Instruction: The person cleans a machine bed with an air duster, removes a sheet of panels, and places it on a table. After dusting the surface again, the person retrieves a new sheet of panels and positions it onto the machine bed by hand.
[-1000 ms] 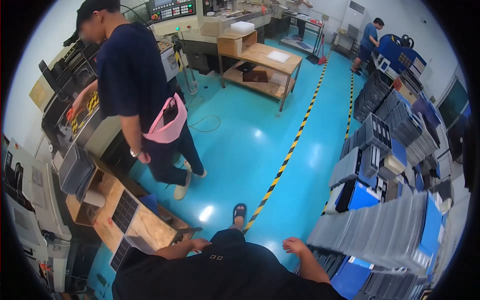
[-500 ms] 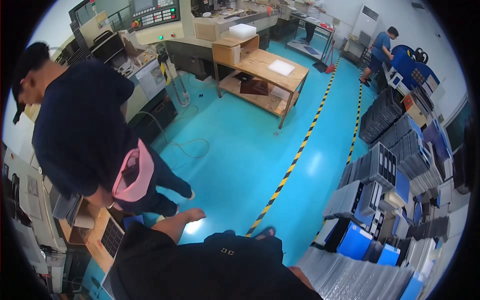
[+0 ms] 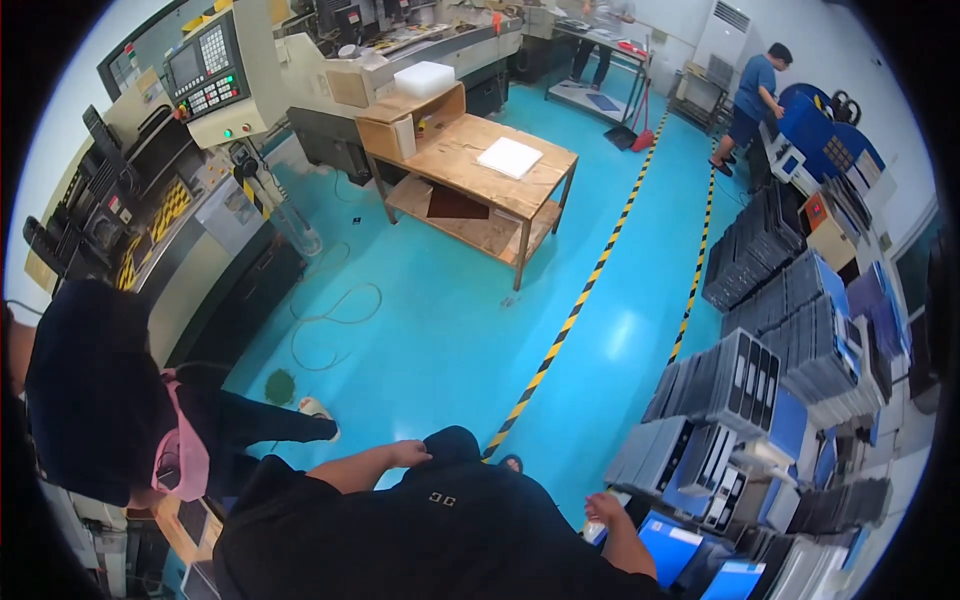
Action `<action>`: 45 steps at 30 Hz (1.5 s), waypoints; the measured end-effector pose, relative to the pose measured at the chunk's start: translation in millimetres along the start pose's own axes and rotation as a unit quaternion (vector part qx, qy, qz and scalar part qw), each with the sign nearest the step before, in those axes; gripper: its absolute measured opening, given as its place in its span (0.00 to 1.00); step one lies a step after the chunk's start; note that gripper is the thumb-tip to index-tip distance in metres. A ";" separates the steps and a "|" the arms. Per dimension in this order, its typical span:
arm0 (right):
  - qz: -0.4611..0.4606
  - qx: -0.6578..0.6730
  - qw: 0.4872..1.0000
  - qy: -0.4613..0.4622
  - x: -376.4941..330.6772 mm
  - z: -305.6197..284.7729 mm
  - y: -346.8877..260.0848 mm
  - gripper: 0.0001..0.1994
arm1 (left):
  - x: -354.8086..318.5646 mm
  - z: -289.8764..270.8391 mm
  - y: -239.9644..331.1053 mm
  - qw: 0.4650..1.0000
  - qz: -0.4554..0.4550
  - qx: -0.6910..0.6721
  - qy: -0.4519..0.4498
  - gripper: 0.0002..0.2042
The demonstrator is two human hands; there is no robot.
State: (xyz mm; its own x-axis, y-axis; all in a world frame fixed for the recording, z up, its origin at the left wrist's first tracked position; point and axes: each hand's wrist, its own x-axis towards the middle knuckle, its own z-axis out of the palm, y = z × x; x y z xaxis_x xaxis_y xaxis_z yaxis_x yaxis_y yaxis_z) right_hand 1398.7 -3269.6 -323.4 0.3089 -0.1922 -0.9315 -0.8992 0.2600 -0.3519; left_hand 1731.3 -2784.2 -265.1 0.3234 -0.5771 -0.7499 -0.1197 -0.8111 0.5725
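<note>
So, biggest first: glossy blue floor (image 3: 420,375), split by two black-and-yellow tape lines (image 3: 570,326), probably there to mark off a walkway. CNC machine (image 3: 225,240) on the left, control panel (image 3: 205,75) hung off it at about head height, likely so an operator reads it standing. Grey plastic trays (image 3: 735,375) are stacked along the right wall, beyond the far tape line; I'd guess that's to store them off the lane. Two-tier wooden workbench (image 3: 455,150) stands out on the floor between machine and tape, reachable from several sides. Co-worker in a dark shirt (image 3: 85,380) is at the left edge, close by the wearer; pink waist bag (image 3: 182,462) worn on the hip, which leaves arms free.

Smaller stuff: blue flat trays (image 3: 665,545) at lower right, just beside the wearer's right forearm. White block (image 3: 425,78) sits up on the bench's raised box, white sheet (image 3: 510,158) flat on the top.

Hands last. Left hand (image 3: 408,453) in front of the body, fingers curled, nothing visible in it. Right hand (image 3: 602,508) out by the blue trays, fingers bent; can't tell if the tips meet on either hand, or if the right touches anything.
</note>
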 end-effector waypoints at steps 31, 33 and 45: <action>-0.088 -0.482 0.847 -0.208 303.4 -67.5 -778.9 0.25 | 302.0 -340.1 136.4 0.903 -0.285 -0.284 0.148 0.21; -0.048 -0.525 0.813 -0.246 299.5 -75.8 -846.9 0.25 | 305.9 -270.8 119.8 0.974 -0.131 -0.159 0.092 0.22; -0.013 -0.690 0.673 -0.266 387.7 -128.7 -999.1 0.19 | 361.1 -355.7 357.8 0.875 -0.181 -0.370 0.254 0.23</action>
State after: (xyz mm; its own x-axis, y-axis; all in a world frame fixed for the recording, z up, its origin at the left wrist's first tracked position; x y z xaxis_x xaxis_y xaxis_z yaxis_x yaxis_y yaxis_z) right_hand 2377.1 -3725.6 -321.0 0.0662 0.2818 -0.9572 -0.2097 -0.9339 -0.2894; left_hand 2139.2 -3248.9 -213.2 0.6134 -0.0258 -0.7893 0.6559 -0.5400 0.5274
